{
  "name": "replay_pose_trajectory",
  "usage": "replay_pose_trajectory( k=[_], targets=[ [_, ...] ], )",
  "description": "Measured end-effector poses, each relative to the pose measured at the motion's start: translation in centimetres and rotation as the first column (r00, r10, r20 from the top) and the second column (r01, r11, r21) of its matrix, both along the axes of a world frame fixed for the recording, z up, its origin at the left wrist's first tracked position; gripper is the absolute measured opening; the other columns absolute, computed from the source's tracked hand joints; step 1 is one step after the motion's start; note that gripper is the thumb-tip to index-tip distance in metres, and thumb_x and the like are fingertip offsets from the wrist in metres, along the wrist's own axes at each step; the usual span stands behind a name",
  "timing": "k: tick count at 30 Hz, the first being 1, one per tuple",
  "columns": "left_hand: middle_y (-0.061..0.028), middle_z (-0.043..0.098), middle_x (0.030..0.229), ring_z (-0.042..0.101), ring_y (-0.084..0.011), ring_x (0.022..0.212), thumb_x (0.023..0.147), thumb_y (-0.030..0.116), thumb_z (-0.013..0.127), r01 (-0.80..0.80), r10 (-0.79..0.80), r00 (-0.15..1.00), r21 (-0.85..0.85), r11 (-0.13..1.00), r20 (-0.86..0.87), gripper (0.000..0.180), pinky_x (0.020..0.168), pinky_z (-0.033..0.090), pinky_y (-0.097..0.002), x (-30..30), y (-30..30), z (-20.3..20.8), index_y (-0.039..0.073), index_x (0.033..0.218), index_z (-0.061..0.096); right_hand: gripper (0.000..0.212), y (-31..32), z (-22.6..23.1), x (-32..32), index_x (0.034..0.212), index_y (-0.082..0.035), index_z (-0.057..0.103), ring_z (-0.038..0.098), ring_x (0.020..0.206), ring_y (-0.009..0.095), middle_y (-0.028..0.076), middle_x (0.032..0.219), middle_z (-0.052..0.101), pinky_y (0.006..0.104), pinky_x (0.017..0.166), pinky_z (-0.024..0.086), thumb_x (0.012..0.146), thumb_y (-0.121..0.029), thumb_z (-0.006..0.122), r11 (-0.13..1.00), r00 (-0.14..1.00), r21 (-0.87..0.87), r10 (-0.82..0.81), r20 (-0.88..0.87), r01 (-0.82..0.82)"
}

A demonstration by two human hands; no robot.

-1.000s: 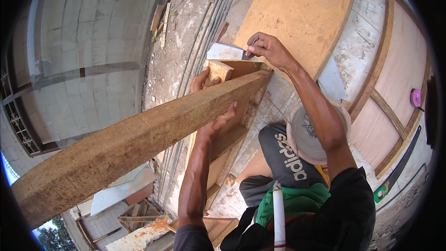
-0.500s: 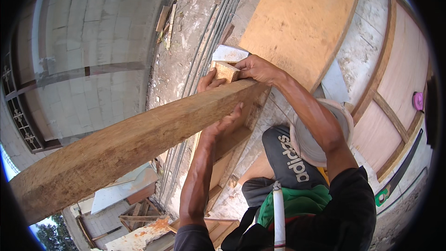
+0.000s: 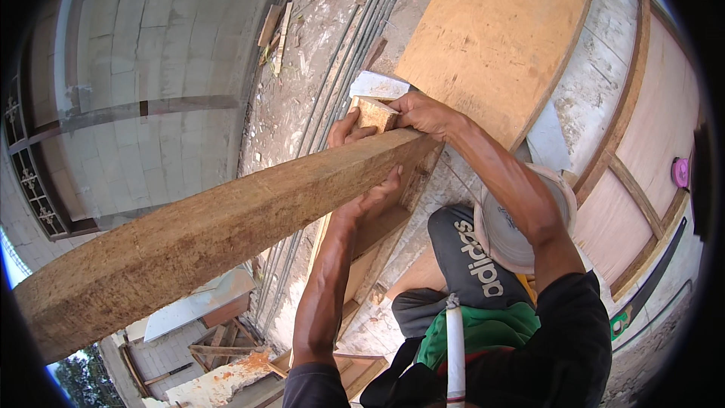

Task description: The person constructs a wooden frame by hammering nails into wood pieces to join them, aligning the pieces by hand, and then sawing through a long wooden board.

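Two hands meet at the far end of a long, rough-sawn timber beam [image 3: 226, 230] that runs from the lower left of your view up toward the middle; its face is coarse, fibrous and dull brown, squared in section. Your left hand [image 3: 370, 200] comes up from below and wraps the beam, the palm against its near face and the fingertips showing over its top edge. Your right hand [image 3: 423, 113] is clamped on a small pale wood block [image 3: 375, 113], a cut offcut with a clean end grain, held right at the beam's end and touching it. Just behind the block lies a flat grey-white scrap [image 3: 377, 85]. Beyond your hands a large smooth plywood sheet [image 3: 498, 30] lies on the rough concrete floor [image 3: 317, 45], beside a run of thin grey pipes [image 3: 355, 38]. A round white bucket [image 3: 521, 219] sits under your right forearm, partly hidden by it. To the right are framed plywood panels [image 3: 649, 143], and a handsaw [image 3: 646, 287] lies along their lower edge.
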State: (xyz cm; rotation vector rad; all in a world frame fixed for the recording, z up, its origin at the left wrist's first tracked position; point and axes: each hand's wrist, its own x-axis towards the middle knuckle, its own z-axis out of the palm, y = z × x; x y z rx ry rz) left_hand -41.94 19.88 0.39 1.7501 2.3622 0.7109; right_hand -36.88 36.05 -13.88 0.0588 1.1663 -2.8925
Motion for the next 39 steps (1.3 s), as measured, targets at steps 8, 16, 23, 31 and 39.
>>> replay_pose_trajectory(
  k=[8,16,23,31,39],
  targets=[
    [-0.0161,0.043,0.133,0.049,-0.0278,0.121,0.068,0.035,0.082,-0.053,0.052,0.996,0.008,0.999,0.069,0.096,0.106,0.041,-0.0427,0.4,0.1,0.5,0.001,0.143,0.033,0.016,0.2,-1.5,0.5,0.100,0.007,0.069,0.067,0.079,0.013,0.009,0.089,0.072,0.0242,0.080,0.052,0.090,0.002,0.058,0.980,0.990,-0.135,-0.141,0.028,0.144],
    [-0.0147,0.049,0.124,0.052,-0.0250,0.114,0.069,0.025,0.080,-0.105,0.096,0.965,0.027,0.994,0.242,0.097,0.101,0.044,-0.0392,1.1,0.2,0.5,0.002,0.147,0.028,0.025,4.2,-0.7,2.5,0.094,0.003,0.065,0.064,0.070,0.014,0.005,0.076,0.066,0.0307,0.080,0.054,0.099,-0.021,0.061,0.852,0.847,0.030,-0.523,0.097,0.523],
    [-0.0121,0.049,0.123,0.051,-0.0232,0.115,0.067,0.028,0.086,-0.075,0.061,0.968,0.048,0.996,0.244,0.101,0.099,0.045,-0.0384,0.2,0.1,-0.5,0.003,0.146,0.028,0.010,0.3,-0.1,1.5,0.094,0.004,0.066,0.067,0.080,0.013,0.009,0.086,0.070,0.0262,0.074,0.053,0.093,-0.006,0.067,0.942,0.950,0.138,-0.311,0.016,0.305],
    [-0.0119,0.047,0.124,0.051,-0.0230,0.116,0.067,0.030,0.086,-0.092,0.079,0.971,0.044,0.995,0.226,0.101,0.099,0.045,-0.0381,0.2,-0.1,-0.7,0.004,0.146,0.028,0.022,0.8,-0.6,0.6,0.115,0.002,0.063,0.062,0.096,0.008,0.004,0.111,0.066,0.0231,0.086,0.049,0.094,-0.001,0.059,0.997,0.974,0.072,-0.007,-0.228,0.024],
    [-0.0125,0.047,0.125,0.050,-0.0236,0.115,0.067,0.030,0.085,-0.045,0.045,0.997,0.008,0.999,0.061,0.101,0.102,0.042,-0.0407,0.0,0.1,-0.2,0.004,0.146,0.028,0.043,0.4,0.7,0.6,0.130,0.005,0.058,0.064,0.103,0.011,0.008,0.122,0.066,0.0245,0.091,0.051,0.088,0.010,0.053,0.998,0.986,-0.061,0.010,-0.167,-0.021]
  ],
)
